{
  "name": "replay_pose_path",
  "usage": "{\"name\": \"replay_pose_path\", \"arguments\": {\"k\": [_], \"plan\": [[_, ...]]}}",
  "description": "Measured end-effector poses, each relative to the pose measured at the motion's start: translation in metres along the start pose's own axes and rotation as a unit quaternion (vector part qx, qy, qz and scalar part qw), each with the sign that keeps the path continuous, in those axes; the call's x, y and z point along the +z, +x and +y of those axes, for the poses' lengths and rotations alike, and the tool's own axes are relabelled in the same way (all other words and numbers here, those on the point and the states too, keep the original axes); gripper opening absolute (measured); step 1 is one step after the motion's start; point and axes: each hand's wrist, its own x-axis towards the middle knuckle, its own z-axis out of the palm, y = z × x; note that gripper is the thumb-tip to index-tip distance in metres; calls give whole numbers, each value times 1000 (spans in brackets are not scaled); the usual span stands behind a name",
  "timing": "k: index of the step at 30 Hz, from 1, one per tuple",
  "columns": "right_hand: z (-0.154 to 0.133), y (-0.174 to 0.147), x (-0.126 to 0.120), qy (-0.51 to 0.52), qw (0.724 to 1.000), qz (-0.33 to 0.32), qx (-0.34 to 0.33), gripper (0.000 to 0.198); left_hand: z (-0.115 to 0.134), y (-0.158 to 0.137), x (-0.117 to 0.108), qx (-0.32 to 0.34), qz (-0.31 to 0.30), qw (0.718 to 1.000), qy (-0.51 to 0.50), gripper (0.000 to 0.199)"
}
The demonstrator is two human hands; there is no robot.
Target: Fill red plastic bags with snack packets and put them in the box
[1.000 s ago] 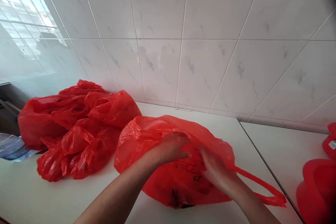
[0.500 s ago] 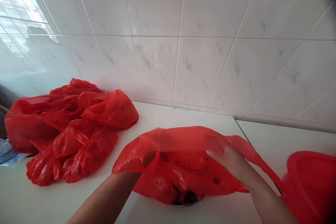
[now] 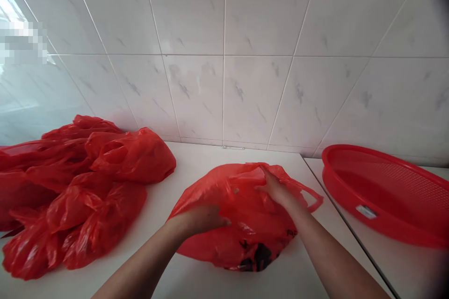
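A red plastic bag, with dark shapes showing through and black print on its front, lies on the white tabletop before me. My left hand reaches in from the left at the bag's upper front, fingers stretched toward the right. Blur and red film partly obscure its fingertips. At the bag's upper right is my right hand, touching the plastic with thumb and forefinger spread apart. One handle loop of the bag hangs out to the right of that hand. What lies inside the bag cannot be made out clearly.
Several bunched red plastic bags are heaped at left. A red plastic basket with a perforated bottom and a small white label stands at right, past a dark seam in the white tabletop. A tiled wall rises behind.
The bag has become more bunched, its handle loop now lying near it. My left hand shows more, and the right has moved up and left. The view has swung right, showing more basket.
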Motion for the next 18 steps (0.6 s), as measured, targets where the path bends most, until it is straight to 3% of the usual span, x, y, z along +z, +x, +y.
{"name": "replay_pose_path", "arguments": {"k": [2, 4, 9, 12, 14, 16, 18], "plan": [[5, -3, 1, 1, 1000, -21, 22, 60, 10, 3, -15, 24, -84, 996, 7, 55], [7, -4, 1, 7, 999, -26, 25, 56, 13, 6, -25, 31, -77, 996, 35, 58], [-1, -5, -8, 41, 998, -3, -45, 51, -1, -3, -25, 57, 132, 972, 187, 28], [-8, -23, -24, 58, 997, -22, -52, 51, -6, -10, -23, 100, 278, 925, 239, 33], [-12, -41, -40, 56, 995, -67, -53, 50, -7, -9, -23, 91, 332, 897, 275, 43], [-13, -59, -57, 48, 985, -152, -62, 50, -11, -2, -24, 15, 301, 905, 301, 50], [-6, -67, -71, 63, 962, -253, -76, 49, -20, 6, -21, -77, 204, 931, 293, 56]]}}
